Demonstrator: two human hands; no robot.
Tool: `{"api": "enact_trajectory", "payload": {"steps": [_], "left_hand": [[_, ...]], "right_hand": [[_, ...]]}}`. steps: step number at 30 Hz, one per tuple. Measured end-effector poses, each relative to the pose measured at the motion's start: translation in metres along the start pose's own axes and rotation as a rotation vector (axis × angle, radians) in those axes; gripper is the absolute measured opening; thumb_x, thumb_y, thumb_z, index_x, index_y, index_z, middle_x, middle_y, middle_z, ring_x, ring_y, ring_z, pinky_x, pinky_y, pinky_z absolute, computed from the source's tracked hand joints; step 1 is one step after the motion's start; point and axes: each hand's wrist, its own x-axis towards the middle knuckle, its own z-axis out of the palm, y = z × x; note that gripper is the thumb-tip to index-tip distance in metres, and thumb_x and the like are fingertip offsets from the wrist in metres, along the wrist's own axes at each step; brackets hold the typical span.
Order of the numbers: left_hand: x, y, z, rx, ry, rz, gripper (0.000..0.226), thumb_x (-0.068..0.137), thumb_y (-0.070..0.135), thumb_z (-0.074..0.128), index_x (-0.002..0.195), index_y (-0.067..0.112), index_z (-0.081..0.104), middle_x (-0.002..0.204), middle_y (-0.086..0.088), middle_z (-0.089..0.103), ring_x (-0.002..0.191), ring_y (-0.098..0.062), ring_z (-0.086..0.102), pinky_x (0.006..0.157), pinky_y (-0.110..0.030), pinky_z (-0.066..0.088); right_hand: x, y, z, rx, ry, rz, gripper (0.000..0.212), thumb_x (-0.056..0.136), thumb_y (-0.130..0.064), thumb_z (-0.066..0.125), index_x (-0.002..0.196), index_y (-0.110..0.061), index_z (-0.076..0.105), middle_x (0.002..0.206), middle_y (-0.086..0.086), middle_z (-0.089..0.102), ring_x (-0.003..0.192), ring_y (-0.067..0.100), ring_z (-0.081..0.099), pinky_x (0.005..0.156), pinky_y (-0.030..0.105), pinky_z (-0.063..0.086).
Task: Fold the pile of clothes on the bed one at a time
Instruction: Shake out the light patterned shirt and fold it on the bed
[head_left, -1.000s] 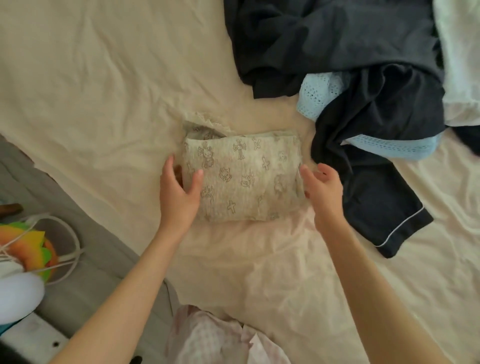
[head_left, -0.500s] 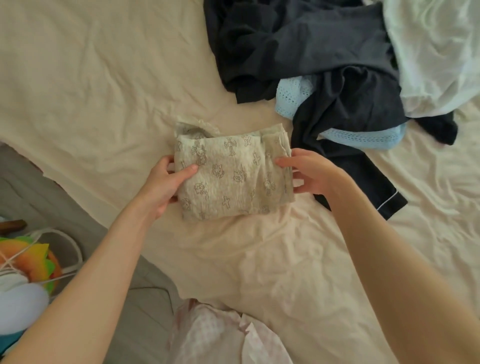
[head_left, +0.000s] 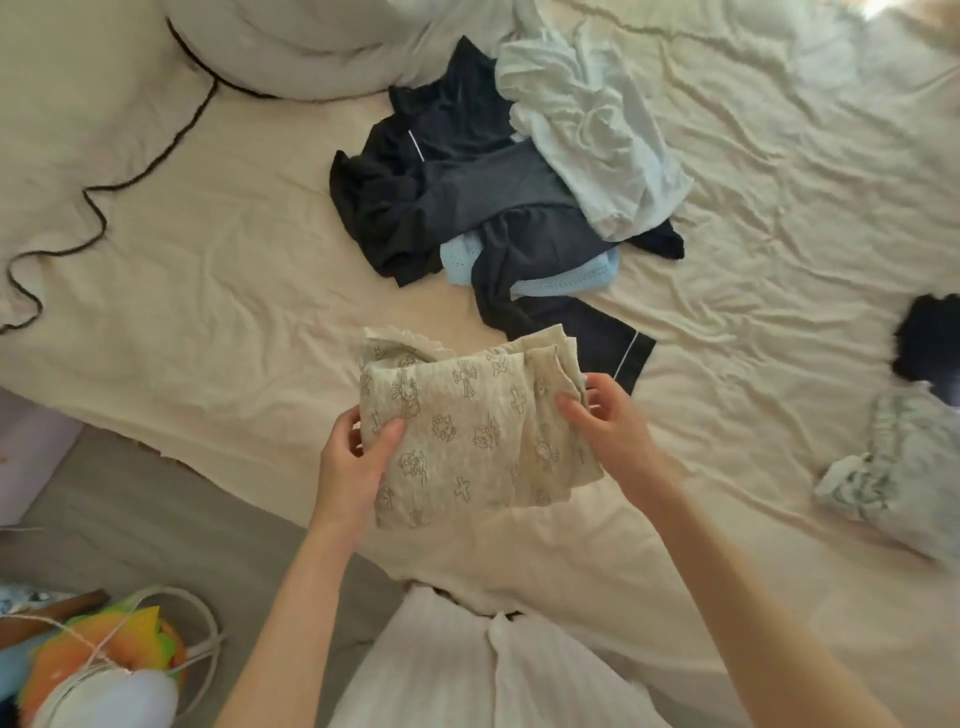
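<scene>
— While both hands are in view, what do they hold?
— The folded beige cloth printed with cats and crosses (head_left: 467, 431). The left hand (head_left: 353, 462) pinches its left edge, thumb on top; the right hand (head_left: 608, 431) pinches its right edge. It sits raised over the cream bedsheet (head_left: 208, 312).
— And the remaining garments?
— A heap of dark navy, pale blue and white clothes (head_left: 498, 197) lies beyond it, unfolded. A grey-white garment (head_left: 893, 467) lies far right.

This is a bedroom in a home: a wide bed covered by a wrinkled cream cotton sheet (head_left: 218, 291) fills most of the view, with a plump off-white pillow (head_left: 291, 47) at its head. A loose heap of dark navy, grey and pale blue garments (head_left: 498, 208) lies on the sheet, and a bright orange-and-green soft toy (head_left: 104, 660) sits on the grey floor (head_left: 135, 525) beside the bed.
</scene>
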Motion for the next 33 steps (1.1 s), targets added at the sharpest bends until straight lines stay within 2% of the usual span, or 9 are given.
{"api": "enact_trajectory", "payload": {"steps": [4, 7, 9, 13, 17, 21, 24, 30, 33], "left_hand": [[-0.034, 0.009, 0.014, 0.078, -0.135, 0.054, 0.025, 0.084, 0.034, 0.065, 0.107, 0.036, 0.055, 0.104, 0.004, 0.066, 0.088, -0.008, 0.068, 0.064, -0.023, 0.054], [-0.059, 0.016, 0.029, 0.151, -0.260, 0.082, 0.035, 0.086, 0.034, 0.064, 0.117, 0.024, 0.054, 0.107, 0.000, 0.066, 0.094, -0.015, 0.066, 0.068, -0.029, 0.055], [-0.075, 0.021, 0.043, 0.187, -0.336, 0.110, 0.033, 0.086, 0.031, 0.065, 0.116, 0.023, 0.054, 0.107, -0.001, 0.065, 0.093, -0.015, 0.066, 0.067, -0.028, 0.055], [-0.107, 0.019, 0.082, 0.246, -0.490, 0.120, 0.030, 0.087, 0.029, 0.064, 0.114, 0.020, 0.056, 0.104, -0.002, 0.066, 0.088, -0.013, 0.067, 0.061, -0.023, 0.054], [-0.142, 0.010, 0.126, 0.311, -0.607, 0.117, 0.037, 0.087, 0.029, 0.064, 0.120, 0.017, 0.053, 0.108, -0.005, 0.065, 0.095, -0.019, 0.065, 0.071, -0.033, 0.056], [-0.186, -0.006, 0.175, 0.363, -0.698, 0.144, 0.034, 0.087, 0.029, 0.063, 0.118, 0.019, 0.055, 0.106, -0.003, 0.066, 0.091, -0.016, 0.066, 0.064, -0.027, 0.055], [-0.225, -0.029, 0.215, 0.391, -0.755, 0.151, 0.032, 0.087, 0.027, 0.064, 0.116, 0.019, 0.056, 0.102, -0.005, 0.067, 0.080, -0.012, 0.068, 0.056, -0.021, 0.053], [-0.322, -0.098, 0.317, 0.423, -0.806, 0.113, 0.027, 0.087, 0.025, 0.064, 0.112, 0.020, 0.054, 0.101, -0.006, 0.066, 0.081, -0.014, 0.067, 0.055, -0.021, 0.052], [-0.369, -0.131, 0.370, 0.450, -0.879, 0.060, 0.033, 0.087, 0.025, 0.064, 0.116, 0.015, 0.052, 0.102, -0.007, 0.065, 0.077, -0.012, 0.068, 0.054, -0.020, 0.052]], "right_hand": [[-0.065, 0.014, -0.018, 0.048, 0.237, -0.086, 0.009, 0.091, -0.024, 0.062, 0.092, -0.032, 0.058, 0.087, -0.006, 0.063, 0.077, 0.011, 0.060, 0.061, 0.017, 0.050], [-0.111, 0.032, -0.033, 0.099, 0.373, -0.059, 0.012, 0.091, -0.024, 0.061, 0.102, -0.019, 0.061, 0.091, -0.002, 0.064, 0.081, 0.016, 0.061, 0.067, 0.024, 0.053], [-0.139, 0.044, -0.047, 0.131, 0.464, -0.050, 0.017, 0.090, -0.023, 0.062, 0.105, -0.014, 0.061, 0.090, -0.002, 0.064, 0.078, 0.014, 0.060, 0.063, 0.017, 0.051], [-0.188, 0.070, -0.078, 0.220, 0.620, -0.018, 0.008, 0.089, -0.025, 0.065, 0.096, -0.024, 0.062, 0.083, -0.008, 0.062, 0.068, 0.001, 0.058, 0.056, 0.009, 0.045], [-0.233, 0.100, -0.109, 0.311, 0.752, 0.016, 0.008, 0.088, -0.025, 0.066, 0.092, -0.027, 0.060, 0.080, -0.005, 0.061, 0.059, -0.007, 0.057, 0.051, 0.007, 0.042], [-0.277, 0.134, -0.153, 0.375, 0.836, 0.046, 0.012, 0.088, -0.024, 0.066, 0.099, -0.021, 0.062, 0.079, -0.003, 0.061, 0.064, 0.001, 0.059, 0.052, 0.009, 0.044], [-0.312, 0.165, -0.192, 0.433, 0.871, 0.062, 0.009, 0.087, -0.028, 0.066, 0.095, -0.025, 0.061, 0.083, -0.002, 0.062, 0.068, 0.002, 0.060, 0.052, 0.009, 0.045], [-0.391, 0.246, -0.294, 0.448, 0.900, 0.103, 0.010, 0.088, -0.031, 0.064, 0.096, -0.030, 0.058, 0.092, -0.002, 0.062, 0.081, 0.008, 0.062, 0.055, 0.013, 0.046], [-0.436, 0.283, -0.345, 0.450, 0.948, 0.141, 0.010, 0.088, -0.029, 0.065, 0.096, -0.032, 0.059, 0.091, -0.003, 0.063, 0.079, 0.006, 0.061, 0.052, 0.009, 0.044]]}}
